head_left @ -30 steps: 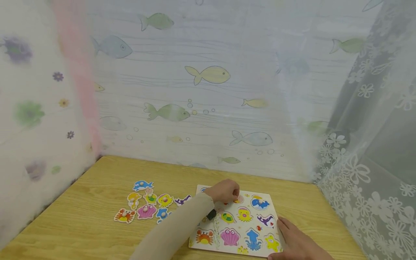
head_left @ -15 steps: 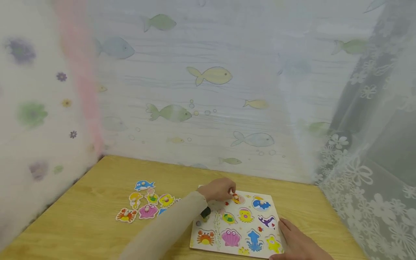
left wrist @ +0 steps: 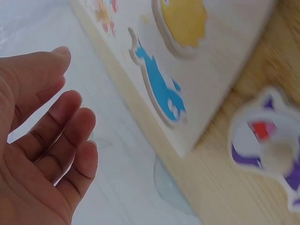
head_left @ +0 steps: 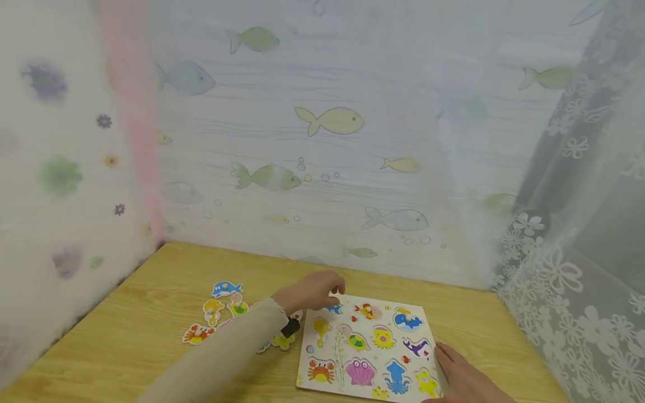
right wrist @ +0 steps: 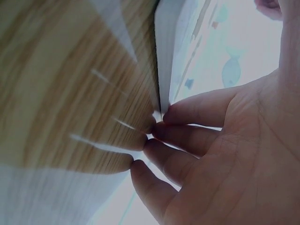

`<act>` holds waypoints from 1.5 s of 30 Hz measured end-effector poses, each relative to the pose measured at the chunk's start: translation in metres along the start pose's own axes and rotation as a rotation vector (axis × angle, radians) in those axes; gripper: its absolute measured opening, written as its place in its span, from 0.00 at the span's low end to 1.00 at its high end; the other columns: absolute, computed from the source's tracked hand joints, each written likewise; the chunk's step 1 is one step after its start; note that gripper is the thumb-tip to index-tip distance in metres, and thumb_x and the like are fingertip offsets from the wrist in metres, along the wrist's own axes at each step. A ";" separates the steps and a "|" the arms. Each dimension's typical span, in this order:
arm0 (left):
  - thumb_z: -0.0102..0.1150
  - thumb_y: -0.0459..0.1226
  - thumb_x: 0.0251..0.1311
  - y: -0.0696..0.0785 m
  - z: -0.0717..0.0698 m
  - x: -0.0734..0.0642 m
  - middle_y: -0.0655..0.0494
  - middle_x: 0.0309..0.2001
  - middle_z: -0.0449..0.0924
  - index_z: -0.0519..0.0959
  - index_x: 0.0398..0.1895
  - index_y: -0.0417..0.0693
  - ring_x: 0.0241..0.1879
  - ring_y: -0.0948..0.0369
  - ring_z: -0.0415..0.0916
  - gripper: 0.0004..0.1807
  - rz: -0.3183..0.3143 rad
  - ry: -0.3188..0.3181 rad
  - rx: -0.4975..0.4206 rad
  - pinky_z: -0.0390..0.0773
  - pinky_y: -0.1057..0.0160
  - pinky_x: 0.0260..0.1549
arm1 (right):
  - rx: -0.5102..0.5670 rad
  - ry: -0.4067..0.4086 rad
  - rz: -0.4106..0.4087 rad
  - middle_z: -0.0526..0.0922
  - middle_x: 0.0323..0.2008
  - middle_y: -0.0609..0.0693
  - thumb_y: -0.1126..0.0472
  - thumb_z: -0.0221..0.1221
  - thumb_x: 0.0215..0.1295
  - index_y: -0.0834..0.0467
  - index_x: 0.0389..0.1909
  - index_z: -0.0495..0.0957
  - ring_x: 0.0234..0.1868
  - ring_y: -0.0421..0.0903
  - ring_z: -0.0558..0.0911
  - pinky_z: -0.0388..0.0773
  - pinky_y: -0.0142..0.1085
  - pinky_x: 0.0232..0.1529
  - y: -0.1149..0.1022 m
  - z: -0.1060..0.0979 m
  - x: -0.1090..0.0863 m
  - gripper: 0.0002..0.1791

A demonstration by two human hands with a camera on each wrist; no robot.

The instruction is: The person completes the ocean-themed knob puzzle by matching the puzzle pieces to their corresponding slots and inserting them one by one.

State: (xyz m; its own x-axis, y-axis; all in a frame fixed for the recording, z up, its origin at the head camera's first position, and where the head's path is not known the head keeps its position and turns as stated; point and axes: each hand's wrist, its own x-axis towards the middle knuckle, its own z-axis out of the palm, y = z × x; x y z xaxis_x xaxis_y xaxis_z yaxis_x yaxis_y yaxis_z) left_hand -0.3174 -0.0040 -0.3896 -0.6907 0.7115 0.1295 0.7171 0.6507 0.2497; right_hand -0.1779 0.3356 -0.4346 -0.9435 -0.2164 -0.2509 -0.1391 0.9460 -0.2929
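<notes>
My left hand (head_left: 313,291) hovers over the far left corner of the wooden puzzle board (head_left: 330,386). Its fingers are loosely bent, with nothing between them in the left wrist view. Close by is the board's blue dolphin recess (left wrist: 159,86). A red and yellow fish piece (head_left: 370,312) sits in the far row, and a blue whale piece (head_left: 408,321) with a knob sits to its right. My right hand (head_left: 466,376) rests along the board's right edge. In the right wrist view its extended fingers (right wrist: 197,110) touch the board's side and the tabletop.
Left of the board lie several loose knobbed pieces, among them a blue dolphin (head_left: 227,289), a crab (head_left: 198,333) and a seahorse (head_left: 213,311). A purple whale piece (left wrist: 243,157) lies beside the board's corner. My left sleeve (head_left: 227,347) covers part of the pile. A fish-printed curtain (head_left: 322,224) hangs behind.
My left hand has let go of the fish piece, which stays in its recess, and has moved left to the board's far left corner. My right hand stays at the right edge.
</notes>
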 end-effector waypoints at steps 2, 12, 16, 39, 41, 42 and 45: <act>0.63 0.40 0.60 -0.007 -0.004 -0.009 0.57 0.41 0.77 0.80 0.45 0.48 0.38 0.64 0.71 0.11 -0.003 0.018 -0.005 0.74 0.64 0.39 | -0.007 0.000 0.003 0.58 0.67 0.69 0.30 0.63 0.46 0.73 0.68 0.56 0.65 0.67 0.62 0.67 0.60 0.55 0.000 0.001 0.000 0.62; 0.63 0.39 0.59 -0.046 -0.018 -0.052 0.58 0.38 0.75 0.79 0.42 0.50 0.36 0.62 0.72 0.09 -0.069 0.078 0.036 0.74 0.58 0.37 | 0.006 -0.007 0.007 0.56 0.67 0.69 0.31 0.63 0.48 0.74 0.68 0.54 0.65 0.67 0.61 0.67 0.60 0.55 0.000 0.000 -0.002 0.62; 0.64 0.38 0.58 -0.058 -0.019 -0.065 0.56 0.38 0.75 0.79 0.42 0.48 0.37 0.60 0.73 0.09 -0.099 0.082 0.026 0.74 0.57 0.37 | 0.008 -0.003 0.007 0.57 0.67 0.68 0.30 0.63 0.47 0.73 0.68 0.55 0.65 0.66 0.62 0.67 0.59 0.55 0.000 0.001 -0.003 0.62; 0.65 0.34 0.56 -0.126 -0.041 -0.132 0.54 0.35 0.75 0.79 0.40 0.43 0.35 0.57 0.73 0.09 -0.219 0.092 0.027 0.74 0.56 0.35 | 0.056 -0.014 0.066 0.57 0.68 0.66 0.30 0.64 0.45 0.71 0.69 0.54 0.64 0.64 0.64 0.68 0.59 0.54 -0.005 0.001 -0.005 0.62; 0.65 0.35 0.56 -0.131 -0.042 -0.136 0.55 0.35 0.75 0.79 0.40 0.43 0.35 0.57 0.73 0.09 -0.236 0.092 0.030 0.74 0.56 0.35 | 0.050 -0.012 0.069 0.57 0.68 0.67 0.30 0.64 0.46 0.72 0.69 0.54 0.63 0.65 0.64 0.68 0.59 0.54 -0.006 0.000 -0.005 0.62; 0.65 0.35 0.56 -0.134 -0.042 -0.137 0.55 0.34 0.75 0.79 0.39 0.43 0.35 0.57 0.73 0.09 -0.249 0.091 0.030 0.74 0.56 0.35 | 0.048 -0.010 0.069 0.57 0.68 0.67 0.30 0.64 0.46 0.72 0.69 0.54 0.63 0.65 0.64 0.68 0.59 0.54 -0.006 0.000 -0.005 0.62; 0.65 0.35 0.56 -0.141 -0.042 -0.142 0.55 0.34 0.75 0.79 0.39 0.44 0.35 0.57 0.73 0.09 -0.282 0.086 0.030 0.74 0.55 0.35 | 0.044 -0.008 0.063 0.56 0.68 0.67 0.30 0.64 0.46 0.72 0.69 0.54 0.64 0.66 0.63 0.68 0.59 0.54 -0.006 0.000 -0.005 0.63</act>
State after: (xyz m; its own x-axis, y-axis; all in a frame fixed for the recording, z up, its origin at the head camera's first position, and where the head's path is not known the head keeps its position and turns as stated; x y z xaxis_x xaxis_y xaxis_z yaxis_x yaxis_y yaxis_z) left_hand -0.3242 -0.2077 -0.4025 -0.8675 0.4773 0.1405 0.4975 0.8280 0.2588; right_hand -0.1725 0.3314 -0.4318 -0.9475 -0.1587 -0.2777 -0.0657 0.9463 -0.3166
